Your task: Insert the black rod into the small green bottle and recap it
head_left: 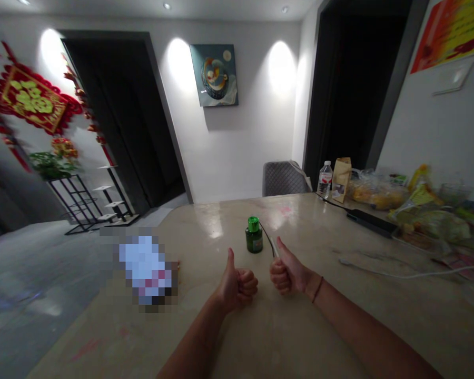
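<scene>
A small green glass bottle (255,242) with a shiny green cap stands upright on the table just beyond my hands. My left hand (239,284) is closed in a fist, thumb pointing up, with nothing showing in it. Also fisted with the thumb raised is my right hand (288,271), right of the bottle and apart from it. A thin white strip (275,247) and a thin black cord (267,234) meet at the top of this fist. Whether the fingers grip them or they pass behind is hidden.
A blurred-out item (146,268) lies on the table (229,342) at left. Along the right are a water bottle (325,180), a paper bag (342,179), a black power strip (371,223), plastic bags (379,192) and a white cable (411,275). A grey chair (284,178) stands beyond.
</scene>
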